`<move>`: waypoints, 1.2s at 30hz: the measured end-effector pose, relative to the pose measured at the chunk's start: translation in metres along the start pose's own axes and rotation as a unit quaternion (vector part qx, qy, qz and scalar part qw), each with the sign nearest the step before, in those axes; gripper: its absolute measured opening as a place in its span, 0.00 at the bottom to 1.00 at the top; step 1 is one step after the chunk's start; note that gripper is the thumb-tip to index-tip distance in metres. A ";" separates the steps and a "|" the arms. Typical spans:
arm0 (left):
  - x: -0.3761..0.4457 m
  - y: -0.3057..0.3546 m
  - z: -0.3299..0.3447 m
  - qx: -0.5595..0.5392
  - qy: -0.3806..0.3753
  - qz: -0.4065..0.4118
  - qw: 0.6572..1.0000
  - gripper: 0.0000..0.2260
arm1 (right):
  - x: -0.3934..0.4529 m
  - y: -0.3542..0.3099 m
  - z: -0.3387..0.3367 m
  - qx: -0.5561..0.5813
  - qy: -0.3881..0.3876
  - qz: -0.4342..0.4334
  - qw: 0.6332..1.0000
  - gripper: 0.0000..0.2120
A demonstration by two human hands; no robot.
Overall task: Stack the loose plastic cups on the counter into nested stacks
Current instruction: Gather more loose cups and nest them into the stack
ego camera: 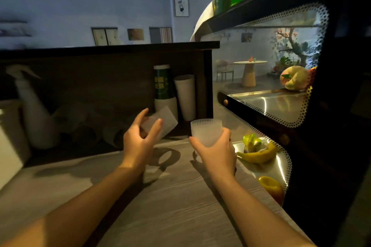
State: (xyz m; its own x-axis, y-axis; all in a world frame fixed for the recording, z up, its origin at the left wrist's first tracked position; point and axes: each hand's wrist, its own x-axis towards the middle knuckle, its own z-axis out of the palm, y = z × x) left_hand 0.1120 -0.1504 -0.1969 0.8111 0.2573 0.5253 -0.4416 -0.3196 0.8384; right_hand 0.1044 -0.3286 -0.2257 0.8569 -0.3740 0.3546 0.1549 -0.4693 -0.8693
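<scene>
My right hand (217, 155) grips a frosted ribbed plastic cup (206, 131) upright, mouth up, above the wooden counter (160, 196). My left hand (138, 140) holds a second frosted ribbed cup (163, 121) tilted on its side between thumb and fingers, a short way left of the first cup. The two cups are apart, not nested. More cups lie in the dark under the raised ledge, at the back (112, 136), too dim to make out clearly.
A white spray bottle (34, 112) stands at the back left. Tall stacks of green-printed (162, 84) and white paper cups (185, 96) stand against the back wall. A glass display case (281, 106) with a banana (259, 155) and other fruit borders the counter's right side.
</scene>
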 end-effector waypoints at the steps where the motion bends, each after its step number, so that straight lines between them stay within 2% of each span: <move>1: -0.006 0.003 -0.006 -0.011 0.002 -0.001 1.000 0.31 | -0.001 -0.001 0.000 -0.004 -0.004 -0.012 1.000 0.40; 3: -0.019 0.010 -0.015 -0.031 0.003 0.001 1.000 0.31 | -0.004 -0.004 0.000 -0.013 -0.012 -0.034 0.999 0.42; 10: -0.051 -0.001 -0.045 0.007 -0.007 0.015 1.000 0.34 | -0.012 -0.005 0.006 -0.017 -0.068 -0.101 0.992 0.35; 16: -0.052 -0.007 -0.063 -0.043 0.007 0.007 0.999 0.34 | -0.018 -0.012 0.004 -0.032 -0.121 -0.158 0.979 0.35; 19: -0.057 0.001 -0.062 -0.010 0.017 0.036 0.999 0.30 | -0.024 -0.017 0.003 -0.050 -0.163 -0.189 0.967 0.35; 22: -0.060 0.009 -0.060 0.026 0.018 0.078 0.996 0.31 | -0.031 -0.022 0.004 -0.074 -0.210 -0.229 0.948 0.37; 27: -0.066 0.010 -0.055 0.074 -0.042 0.110 0.990 0.33 | -0.041 -0.031 0.007 -0.091 -0.255 -0.300 0.915 0.38; 34: -0.066 0.014 -0.059 0.137 -0.057 0.164 0.975 0.30 | -0.043 -0.030 0.007 -0.070 -0.265 -0.310 0.910 0.39; 36: -0.063 0.015 -0.064 0.169 -0.073 0.203 0.962 0.29 | -0.042 -0.031 0.007 -0.060 -0.274 -0.305 0.910 0.38</move>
State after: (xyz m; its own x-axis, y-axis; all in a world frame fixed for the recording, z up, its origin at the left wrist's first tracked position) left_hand 0.0296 -0.1135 -0.2078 0.6542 -0.0750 0.7526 -0.6035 -0.6516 0.4596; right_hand 0.0667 -0.2933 -0.2163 0.7505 0.4257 0.5055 0.6581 -0.5518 -0.5123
